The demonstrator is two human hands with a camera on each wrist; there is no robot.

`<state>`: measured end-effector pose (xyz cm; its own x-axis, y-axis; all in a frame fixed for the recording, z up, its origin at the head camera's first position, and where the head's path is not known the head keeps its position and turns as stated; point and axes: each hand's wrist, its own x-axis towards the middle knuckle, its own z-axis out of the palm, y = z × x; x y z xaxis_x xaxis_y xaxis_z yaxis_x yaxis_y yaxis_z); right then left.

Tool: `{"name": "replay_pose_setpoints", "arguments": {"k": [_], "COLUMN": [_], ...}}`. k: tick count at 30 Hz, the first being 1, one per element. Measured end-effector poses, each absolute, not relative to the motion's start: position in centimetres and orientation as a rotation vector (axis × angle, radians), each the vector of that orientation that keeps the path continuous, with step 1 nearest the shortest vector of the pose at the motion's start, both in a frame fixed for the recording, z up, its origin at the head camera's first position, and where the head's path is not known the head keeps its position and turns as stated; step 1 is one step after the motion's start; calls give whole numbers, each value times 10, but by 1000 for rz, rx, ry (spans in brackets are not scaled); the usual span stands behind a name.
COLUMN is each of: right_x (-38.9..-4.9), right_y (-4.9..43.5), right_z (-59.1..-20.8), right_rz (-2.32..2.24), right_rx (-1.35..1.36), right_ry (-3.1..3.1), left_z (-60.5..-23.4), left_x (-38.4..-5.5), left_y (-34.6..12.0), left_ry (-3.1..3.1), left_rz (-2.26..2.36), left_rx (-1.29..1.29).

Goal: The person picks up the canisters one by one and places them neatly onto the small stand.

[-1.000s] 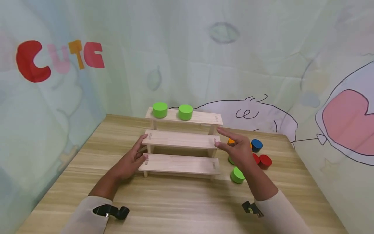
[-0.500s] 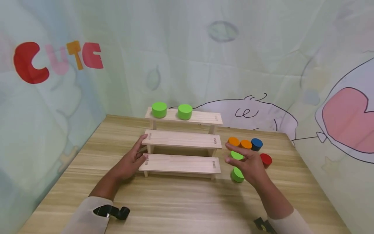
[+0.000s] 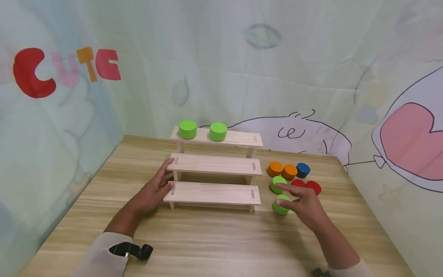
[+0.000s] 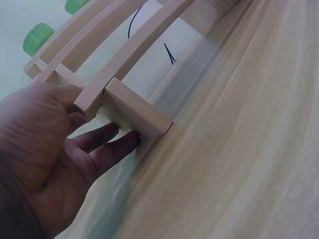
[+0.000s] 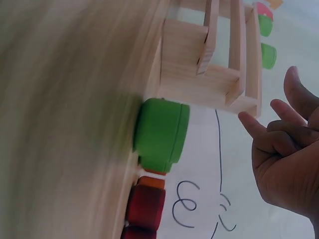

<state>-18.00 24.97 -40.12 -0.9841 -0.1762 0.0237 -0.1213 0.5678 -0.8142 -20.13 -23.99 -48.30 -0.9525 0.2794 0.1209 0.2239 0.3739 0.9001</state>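
A three-tier wooden stand (image 3: 214,193) sits mid-table, with two green cylinder blocks (image 3: 188,130) on its top tier. My left hand (image 3: 152,195) holds the stand's left end, thumb on the lowest tier and index finger at the middle one. In the left wrist view, other fingers (image 4: 115,152) lie against the stand's side leg. To the stand's right, my right hand (image 3: 306,204) hovers with thumb and index finger spread and nothing between them. It overlaps a front green cylinder (image 3: 281,210) and another green one (image 3: 275,188) just behind. The right wrist view shows this hand above the green cylinder (image 5: 159,128).
Behind the loose green cylinders are two orange cylinders (image 3: 275,169) and a blue cylinder (image 3: 303,170). Two red cylinders (image 3: 314,187) lie partly behind the right hand. A printed curtain (image 3: 221,69) closes off the back and sides of the wooden table (image 3: 207,246).
My right hand has moved from beside the middle tier's right end, rightward and toward me, over the loose green cylinders. My left hand stays at the stand's left end.
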Motion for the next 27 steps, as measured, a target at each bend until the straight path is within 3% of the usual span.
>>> {"name": "replay_pose_setpoints", "arguments": {"k": [12, 27], "right_x": [-184, -193], "right_y": [265, 283], "right_z": [-414, -429], "right_rz": [-1384, -1370], "right_rx": [-140, -216], "right_ry": [2720, 2681], "left_z": [-484, -483], "left_x": [-202, -202], "left_y": [-240, -240], "left_ry": [2570, 2559], "left_rz": [1662, 1665], "left_rx": [487, 496]}}
